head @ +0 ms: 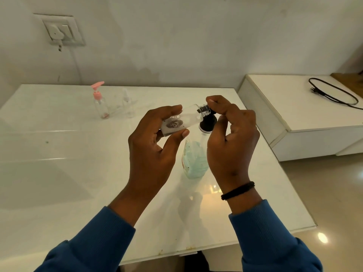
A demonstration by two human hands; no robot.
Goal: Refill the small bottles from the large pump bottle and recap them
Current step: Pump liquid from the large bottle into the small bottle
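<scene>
My left hand (157,138) grips a small clear bottle (181,119) by its body and holds it on its side above the table, neck pointing right. The threaded neck is bare. My right hand (231,132) has its thumb and curled fingers pinched at the mouth of that neck; I see no cap, and the fingers hide whatever they might hold. Just behind and below both hands stands the large pump bottle (194,160), with pale blue-green liquid and a black pump head (208,122).
On the white table (68,154), at the back left, stand a small clear bottle with a pink pump (100,101) and a small clear spray bottle (128,104). A lower white unit (284,107) on the right carries a black cable (334,93).
</scene>
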